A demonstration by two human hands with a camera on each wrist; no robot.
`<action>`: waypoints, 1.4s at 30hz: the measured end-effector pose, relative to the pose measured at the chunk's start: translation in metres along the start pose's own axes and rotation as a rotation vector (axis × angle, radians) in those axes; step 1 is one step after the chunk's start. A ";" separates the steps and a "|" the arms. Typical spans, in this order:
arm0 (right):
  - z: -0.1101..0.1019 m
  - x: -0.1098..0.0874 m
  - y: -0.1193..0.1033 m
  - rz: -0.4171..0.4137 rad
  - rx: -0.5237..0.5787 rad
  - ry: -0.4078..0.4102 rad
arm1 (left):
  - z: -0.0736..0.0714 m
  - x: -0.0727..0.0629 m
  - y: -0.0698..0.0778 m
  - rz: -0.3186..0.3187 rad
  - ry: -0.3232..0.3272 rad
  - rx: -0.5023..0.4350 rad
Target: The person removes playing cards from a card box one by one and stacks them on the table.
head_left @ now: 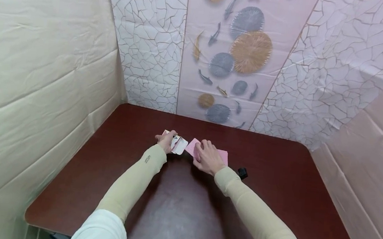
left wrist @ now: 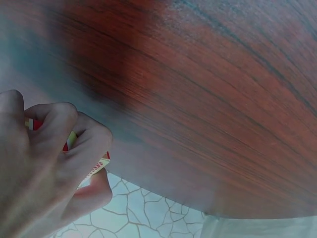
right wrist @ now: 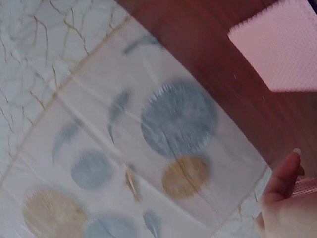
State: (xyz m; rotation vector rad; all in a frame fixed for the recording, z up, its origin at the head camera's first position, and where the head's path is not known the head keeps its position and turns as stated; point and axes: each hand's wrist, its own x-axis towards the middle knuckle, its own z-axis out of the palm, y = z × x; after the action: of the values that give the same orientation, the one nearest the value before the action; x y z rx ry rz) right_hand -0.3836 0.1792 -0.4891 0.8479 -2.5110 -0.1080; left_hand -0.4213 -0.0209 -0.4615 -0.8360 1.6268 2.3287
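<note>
In the head view, my left hand (head_left: 166, 141) grips a small carton (head_left: 179, 145) with a white end and a dark mark on it. Red and yellow parts of the carton (left wrist: 101, 162) show between the curled fingers in the left wrist view. To the right, my right hand (head_left: 207, 158) is over a pink cloth (head_left: 223, 156) with a dotted, mesh-like texture. Its fingers curl on the cloth, and pink material shows beside the thumb in the right wrist view. Another part of the pink cloth (right wrist: 280, 49) lies flat on the table. The palm hides the middle of it.
A small black object (head_left: 242, 172) sits by the right wrist. The dark red wooden table (head_left: 104, 180) has rounded corners. Patterned sheeting (head_left: 150, 47) hangs behind it, with pale padded walls (head_left: 45, 72) on both sides.
</note>
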 end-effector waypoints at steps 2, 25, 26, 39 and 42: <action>0.002 -0.001 0.005 0.055 -0.002 -0.012 | -0.005 0.000 0.002 -0.003 -0.020 -0.010; 0.013 -0.028 0.037 0.611 0.039 -0.146 | -0.008 0.005 0.012 -0.030 -0.064 -0.025; 0.014 -0.030 0.036 0.613 0.034 -0.169 | -0.008 0.004 0.011 -0.033 -0.063 -0.022; 0.023 -0.039 0.029 0.667 0.001 -0.275 | -0.008 -0.001 0.004 -0.026 -0.048 0.007; 0.023 -0.038 0.029 0.673 0.002 -0.293 | -0.008 0.000 0.004 -0.028 -0.044 0.007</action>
State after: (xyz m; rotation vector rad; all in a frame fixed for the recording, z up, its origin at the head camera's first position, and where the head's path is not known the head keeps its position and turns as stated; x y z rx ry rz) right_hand -0.3838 0.2228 -0.5185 -0.0530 -2.9267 -0.0018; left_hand -0.4208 -0.0294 -0.4603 -0.7956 1.5942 2.3046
